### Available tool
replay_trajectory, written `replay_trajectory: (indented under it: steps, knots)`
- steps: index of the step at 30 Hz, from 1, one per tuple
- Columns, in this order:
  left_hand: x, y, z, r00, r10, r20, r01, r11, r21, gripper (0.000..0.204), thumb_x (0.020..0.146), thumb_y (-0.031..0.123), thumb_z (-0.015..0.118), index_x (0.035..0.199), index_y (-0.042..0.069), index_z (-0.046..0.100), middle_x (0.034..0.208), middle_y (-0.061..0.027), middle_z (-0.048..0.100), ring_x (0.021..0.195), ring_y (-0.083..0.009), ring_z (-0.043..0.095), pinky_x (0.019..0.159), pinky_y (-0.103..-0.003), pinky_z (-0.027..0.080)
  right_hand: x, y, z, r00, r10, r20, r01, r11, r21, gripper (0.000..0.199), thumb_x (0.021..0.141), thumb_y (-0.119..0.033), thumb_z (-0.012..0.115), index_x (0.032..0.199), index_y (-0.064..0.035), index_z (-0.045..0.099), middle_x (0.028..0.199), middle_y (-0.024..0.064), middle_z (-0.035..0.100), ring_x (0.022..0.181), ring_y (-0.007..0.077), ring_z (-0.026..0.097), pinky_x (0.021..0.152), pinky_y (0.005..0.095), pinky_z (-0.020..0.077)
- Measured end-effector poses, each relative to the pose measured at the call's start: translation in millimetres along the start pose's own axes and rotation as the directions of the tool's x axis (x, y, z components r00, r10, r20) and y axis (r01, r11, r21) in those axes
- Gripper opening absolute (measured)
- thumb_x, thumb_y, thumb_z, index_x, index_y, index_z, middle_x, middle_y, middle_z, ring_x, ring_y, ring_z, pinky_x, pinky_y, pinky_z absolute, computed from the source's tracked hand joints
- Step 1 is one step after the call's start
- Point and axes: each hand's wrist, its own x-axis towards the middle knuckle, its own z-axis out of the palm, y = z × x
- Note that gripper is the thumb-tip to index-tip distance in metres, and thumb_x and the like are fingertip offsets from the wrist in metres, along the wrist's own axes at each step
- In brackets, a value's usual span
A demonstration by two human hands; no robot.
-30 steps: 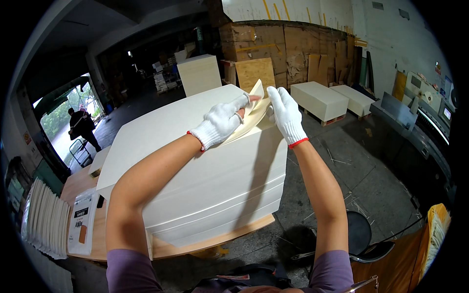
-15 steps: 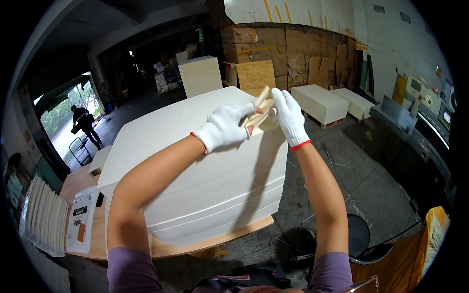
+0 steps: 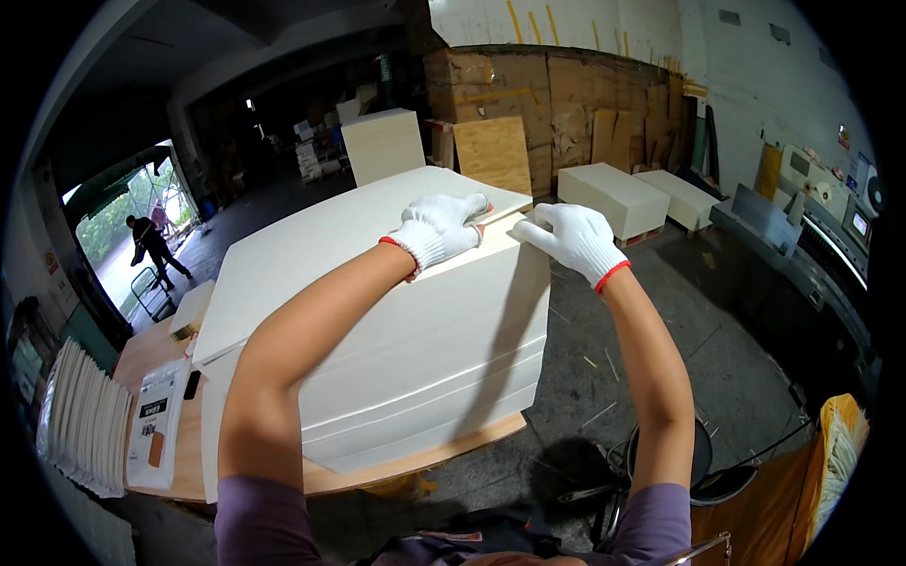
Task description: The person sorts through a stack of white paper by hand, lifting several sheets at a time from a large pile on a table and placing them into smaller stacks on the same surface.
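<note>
Head view: upper sheets (image 3: 497,211) are held by the curled left hand (image 3: 439,226) at the white stack's (image 3: 415,358) right corner; the right hand (image 3: 576,236) is loosely bent there, its grip undetermined. Sheet separation judged underway; steady edge support called for. Counted: one table (image 3: 146,349), two low stacks (image 3: 613,200) beyond.

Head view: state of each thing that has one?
Tall stack of white paper-like sheets: upper sheets slightly lifted at right corner.
White-gloved left hand: on the upper sheets, grip unclear.
White-gloved right hand: partly curled at that corner, grip unclear.
White plastic packet: lying flat.
Small rectangular machine screen: lit.
Large rectangular doorway: open.
</note>
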Motion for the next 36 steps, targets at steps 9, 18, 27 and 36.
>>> replay_trajectory:
  steps: [9,18,27,36]
  knots:
    - [-19,-16,3,0.998,0.043,0.035,-0.020,0.870,-0.492,0.040,0.097,0.032,0.061,0.134,0.019,0.063,0.105,-0.0096,0.074,0.095,-0.0215,0.068,0.086,-0.035,0.052,22,-12,3,0.981,0.172,0.094,-0.193,0.748,0.635,0.059,0.099,-0.061,0.048,0.097,-0.0043,0.064,0.070,0.0086,0.062,0.061,0.0206,0.059,0.063,0.0334,0.0490]
    - [-35,3,-15,0.991,-0.026,0.134,0.096,0.829,-0.551,0.044,0.090,0.032,0.074,0.130,0.016,0.066,0.115,-0.0099,0.072,0.100,-0.0176,0.067,0.086,-0.032,0.053,16,-21,27,0.927,0.376,0.005,-0.244,0.591,0.769,0.052,0.101,-0.055,0.047,0.096,-0.0067,0.065,0.071,0.0049,0.064,0.057,0.0148,0.058,0.062,0.0317,0.0471]
    - [-26,-9,-4,0.997,0.010,0.078,0.038,0.806,-0.591,0.049,0.089,0.030,0.076,0.133,0.015,0.063,0.118,-0.0106,0.071,0.104,-0.0183,0.066,0.089,-0.032,0.053,14,-18,30,0.930,0.367,-0.036,-0.209,0.605,0.768,0.053,0.101,-0.056,0.047,0.095,-0.0062,0.065,0.069,0.0049,0.063,0.059,0.0149,0.058,0.062,0.0316,0.0458]
    - [-23,-12,8,0.992,0.056,-0.110,-0.097,0.902,-0.420,0.037,0.094,0.026,0.059,0.131,0.024,0.063,0.101,-0.0058,0.074,0.087,-0.0216,0.070,0.083,-0.035,0.052,13,-18,32,0.934,0.351,-0.073,-0.185,0.648,0.739,0.048,0.100,-0.053,0.054,0.087,-0.0078,0.061,0.066,0.0028,0.058,0.056,0.0109,0.053,0.057,0.0281,0.0433]
